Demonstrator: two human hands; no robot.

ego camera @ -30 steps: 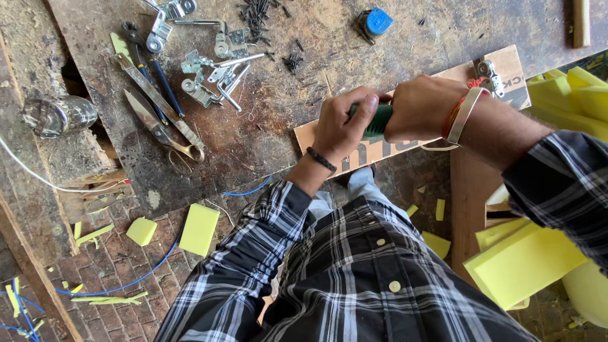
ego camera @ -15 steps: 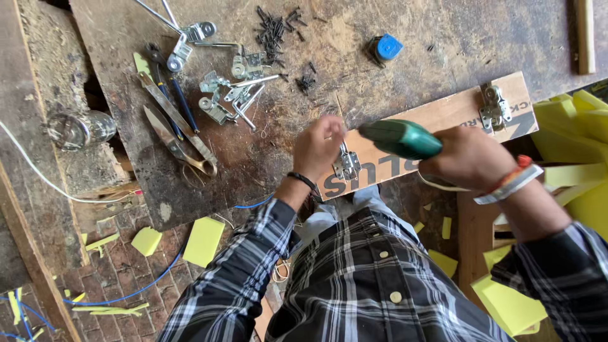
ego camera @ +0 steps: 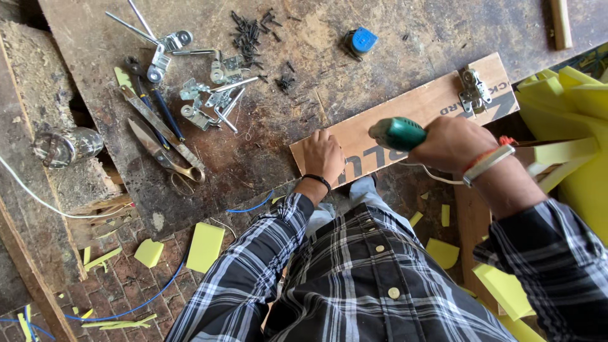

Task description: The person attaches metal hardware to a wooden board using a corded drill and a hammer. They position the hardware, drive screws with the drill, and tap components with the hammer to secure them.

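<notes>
My right hand (ego camera: 453,142) grips a green power drill (ego camera: 398,133) held over a long brown plywood strip (ego camera: 418,107) that lies on the worn wooden workbench (ego camera: 304,38). My left hand (ego camera: 323,156) presses flat on the near left end of that strip, fingers closed over something I cannot see. A metal hinge bracket (ego camera: 474,90) is fixed near the strip's right end. The drill's tip is hidden behind its body and my hand.
Loose metal brackets and rods (ego camera: 212,95), scissors (ego camera: 164,155), a pile of black screws (ego camera: 250,31) and a blue cap (ego camera: 363,40) lie on the bench. A metal can (ego camera: 66,145) stands left. Yellow foam pieces (ego camera: 579,107) crowd the right; scraps lie on the brick floor (ego camera: 204,246).
My right hand has drawn the drill to the right, away from my left hand. My left hand now covers the small metal piece it was holding on the strip.
</notes>
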